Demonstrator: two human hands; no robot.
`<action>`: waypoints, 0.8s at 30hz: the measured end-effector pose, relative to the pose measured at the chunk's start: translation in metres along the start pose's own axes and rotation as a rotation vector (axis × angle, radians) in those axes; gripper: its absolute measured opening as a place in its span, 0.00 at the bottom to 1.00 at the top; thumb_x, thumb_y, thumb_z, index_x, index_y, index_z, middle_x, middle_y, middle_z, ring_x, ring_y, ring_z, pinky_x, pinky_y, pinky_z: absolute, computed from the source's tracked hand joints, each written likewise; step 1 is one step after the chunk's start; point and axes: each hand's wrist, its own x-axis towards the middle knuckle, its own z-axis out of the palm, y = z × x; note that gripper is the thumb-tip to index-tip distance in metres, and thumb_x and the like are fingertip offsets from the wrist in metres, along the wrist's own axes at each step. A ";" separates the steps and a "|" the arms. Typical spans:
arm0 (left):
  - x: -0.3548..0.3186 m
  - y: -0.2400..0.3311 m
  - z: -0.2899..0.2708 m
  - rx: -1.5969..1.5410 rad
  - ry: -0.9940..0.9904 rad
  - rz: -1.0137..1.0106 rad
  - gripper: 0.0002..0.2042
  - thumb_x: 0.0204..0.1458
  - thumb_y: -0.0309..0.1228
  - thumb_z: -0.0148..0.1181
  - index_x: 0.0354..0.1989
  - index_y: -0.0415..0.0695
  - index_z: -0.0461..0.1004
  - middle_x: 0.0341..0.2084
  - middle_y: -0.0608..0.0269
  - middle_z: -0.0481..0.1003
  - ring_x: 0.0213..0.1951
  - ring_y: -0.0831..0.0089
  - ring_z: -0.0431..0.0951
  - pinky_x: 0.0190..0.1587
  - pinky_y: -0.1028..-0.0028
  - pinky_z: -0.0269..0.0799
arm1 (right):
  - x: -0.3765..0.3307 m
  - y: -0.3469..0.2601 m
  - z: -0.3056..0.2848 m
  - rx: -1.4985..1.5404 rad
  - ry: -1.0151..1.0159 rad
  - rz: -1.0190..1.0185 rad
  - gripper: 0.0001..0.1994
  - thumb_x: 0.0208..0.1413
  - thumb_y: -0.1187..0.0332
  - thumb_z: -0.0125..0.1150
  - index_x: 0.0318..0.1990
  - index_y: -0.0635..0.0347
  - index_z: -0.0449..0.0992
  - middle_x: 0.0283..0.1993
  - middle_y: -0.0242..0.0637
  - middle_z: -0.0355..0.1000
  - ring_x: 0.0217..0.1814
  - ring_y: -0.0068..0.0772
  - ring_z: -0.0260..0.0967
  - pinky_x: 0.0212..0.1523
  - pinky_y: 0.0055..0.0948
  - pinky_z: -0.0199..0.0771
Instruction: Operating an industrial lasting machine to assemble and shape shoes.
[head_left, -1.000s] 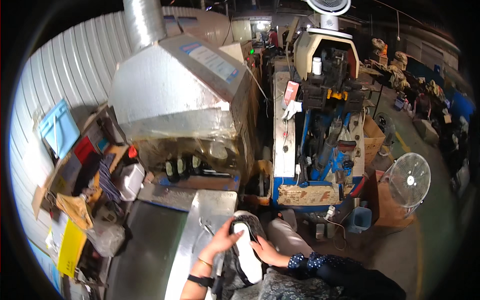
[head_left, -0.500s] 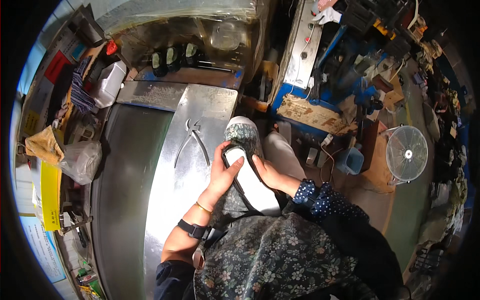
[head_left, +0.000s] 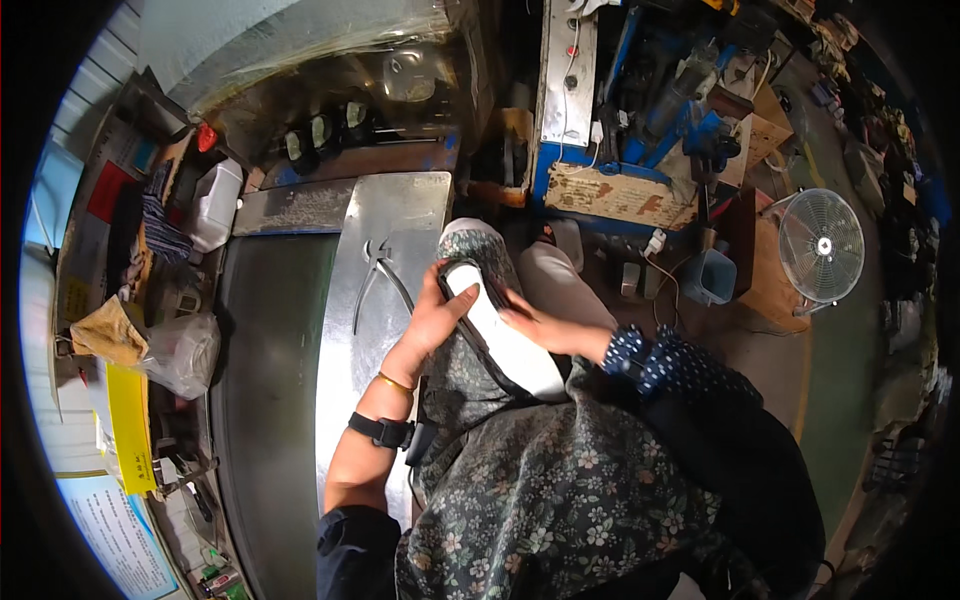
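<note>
**Head view: both hands on a white shoe sole in the lap**

Head camera looks straight down at a seated person. At the centre of the frame a long white shoe sole (head_left: 505,335) with a dark rim lies slanted across the lap, its upper end toward the metal table, its lower end toward the floral apron (head_left: 560,490). The left hand (head_left: 437,318) comes up from the lower left and is curled around the sole's upper end, fingers closed on its edge. The right hand (head_left: 540,330) enters from the right with fingers laid flat and close together, pressing down on the sole's white face. The two hands are near each other, both touching the sole.

The left wrist carries a thin gold bangle (head_left: 393,382) and, lower on the forearm, a black wristband (head_left: 380,431). The right sleeve (head_left: 650,360) is dark blue with white dots.

Just left of the left hand, a pair of pliers (head_left: 378,278) lies on the shiny steel table (head_left: 400,215), handles apart. Further to the left of the frame sit a clear plastic bag (head_left: 180,352) and a white plastic jug (head_left: 215,203). At the right of the frame a round floor fan (head_left: 822,246) stands on the ground, well apart from the hands, with a small blue bucket (head_left: 708,277) between it and the knees
</note>
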 end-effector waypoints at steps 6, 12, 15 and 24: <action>-0.027 -0.052 0.017 -0.513 0.506 -0.071 0.27 0.68 0.46 0.40 0.63 0.34 0.64 0.55 0.45 0.73 0.60 0.57 0.70 0.64 0.64 0.61 | 0.013 -0.063 0.035 0.216 0.134 0.243 0.39 0.66 0.45 0.47 0.73 0.66 0.47 0.70 0.58 0.57 0.73 0.47 0.53 0.69 0.35 0.55; -0.039 0.024 -0.005 1.218 0.391 -0.203 0.22 0.68 0.44 0.37 0.44 0.35 0.70 0.25 0.36 0.77 0.30 0.37 0.78 0.33 0.48 0.75 | 0.030 -0.052 0.073 -0.097 0.172 0.053 0.41 0.67 0.46 0.45 0.73 0.69 0.37 0.72 0.65 0.48 0.75 0.57 0.49 0.71 0.37 0.51; -0.052 0.001 -0.017 0.914 0.372 0.148 0.19 0.67 0.44 0.39 0.42 0.36 0.62 0.22 0.36 0.76 0.25 0.35 0.76 0.29 0.44 0.71 | 0.027 -0.042 0.078 0.100 0.219 -0.096 0.39 0.67 0.51 0.47 0.72 0.69 0.39 0.72 0.62 0.50 0.76 0.53 0.47 0.73 0.37 0.47; 0.034 0.020 -0.047 -0.089 0.139 -0.255 0.41 0.63 0.63 0.25 0.55 0.35 0.72 0.41 0.37 0.78 0.45 0.53 0.79 0.52 0.63 0.71 | 0.131 -0.079 -0.005 0.201 0.356 0.226 0.37 0.67 0.37 0.35 0.41 0.64 0.80 0.37 0.39 0.78 0.43 0.38 0.73 0.50 0.34 0.68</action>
